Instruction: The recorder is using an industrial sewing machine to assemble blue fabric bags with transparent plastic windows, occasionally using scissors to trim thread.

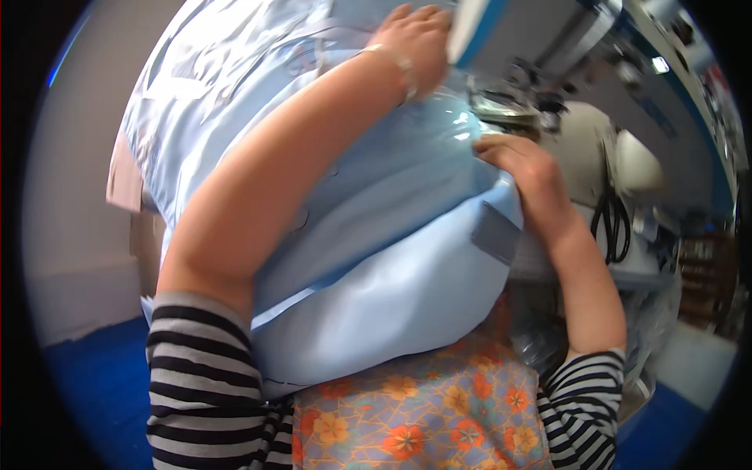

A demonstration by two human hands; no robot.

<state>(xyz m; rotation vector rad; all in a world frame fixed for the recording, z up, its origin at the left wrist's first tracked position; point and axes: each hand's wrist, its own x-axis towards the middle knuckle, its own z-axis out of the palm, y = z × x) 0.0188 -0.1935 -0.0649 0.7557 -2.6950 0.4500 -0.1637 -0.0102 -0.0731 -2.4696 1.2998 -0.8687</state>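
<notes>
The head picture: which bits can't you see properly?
All in the head view:
- Left hand: its palm and whatever is right under it, hidden by the back of the hand.
- Right hand: its thumb is out of sight, so I can't tell if it pinches.
- Light blue cloth: cut off by the top edge.
- Metal machine parts: too blurred.

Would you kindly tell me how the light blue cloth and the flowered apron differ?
The light blue cloth is mostly one colour, while the flowered apron bears orange and red blooms on greyish purple. The light blue cloth spreads far forward in broad folds; the flowered apron covers the person's front. The light blue cloth shows a much larger area than the flowered apron. Both look like fabric.
</notes>
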